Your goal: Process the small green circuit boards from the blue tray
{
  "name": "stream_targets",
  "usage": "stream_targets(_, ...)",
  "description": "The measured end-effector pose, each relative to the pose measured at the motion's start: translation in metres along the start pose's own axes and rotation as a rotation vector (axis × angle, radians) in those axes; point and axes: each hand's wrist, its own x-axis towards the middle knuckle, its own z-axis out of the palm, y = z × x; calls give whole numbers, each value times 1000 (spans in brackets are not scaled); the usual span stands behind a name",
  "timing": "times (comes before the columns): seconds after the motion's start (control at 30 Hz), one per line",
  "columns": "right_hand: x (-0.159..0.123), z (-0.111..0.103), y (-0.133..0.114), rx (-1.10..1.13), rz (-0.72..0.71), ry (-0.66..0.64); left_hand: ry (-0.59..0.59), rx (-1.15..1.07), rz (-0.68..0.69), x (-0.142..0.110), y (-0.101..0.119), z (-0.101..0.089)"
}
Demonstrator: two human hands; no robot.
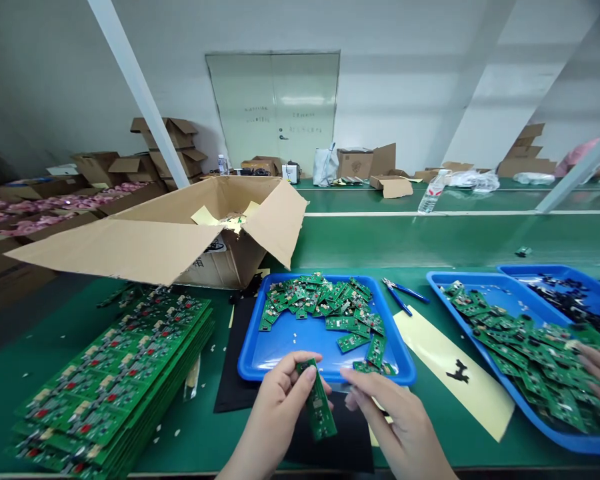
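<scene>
Here, left hand [275, 407] pinching a board [318, 400] at lower centre; right hand [400, 420] loose, fingertips by it, grasping nothing. Above, tray [280, 347] of boards. Likely risk: board slipping from that thin grip, or snapping unevenly, scattering bits onto worktop [205, 427].

Bright, even light (edges warped)

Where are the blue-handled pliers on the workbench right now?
In the head view, the blue-handled pliers lie on the green bench right of centre, in the gap between the middle blue tray and the right-hand blue tray, just above the yellow sheet.
</scene>
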Motion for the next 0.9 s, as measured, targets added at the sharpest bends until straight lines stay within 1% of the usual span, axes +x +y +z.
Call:
stream_targets(0.07, 4, 1, 1, -41, -15, 17, 25, 5, -12, -1, -1, 3)
stream_targets(0.13, 8, 1, 0, -34, 24, 45, 48, 23, -3, -3, -3, 7)
stream_targets(0.27, 14, 4, -7, -42, 57, 6, 39, 39, 7, -5, -9, 9)
stream_targets(0.33, 16, 6, -9, -40, 63, -15, 70, 57, -1, -6, -11, 10)
stream_targets(0.4, 15, 9, -9, -54, 52, -13, 89, 84, -11, -5, -11, 10)
stream_targets(0.47, 14, 11, -8, -101, 16, 2, 66, 102, -7, -4, -9, 12)
stream_targets(0.53, 14, 13, -7, -151, -24, 24, 32, 113, 22, -3, -8, 13)
stream_targets(0.6, 14, 15, -7, -185, -51, 41, 29, 154, 65, -2, -7, 13)
stream_targets(0.67, 14, 15, -7, -207, -58, 55, 49, 202, 90, -3, -7, 14)
stream_targets(0.77, 15, 17, -7, -234, -55, 65, 85, 205, 85, -4, -9, 14)
stream_targets(0.9, 16, 19, -7, -297, -79, 88, 46, 212, 98, -5, -12, 15)
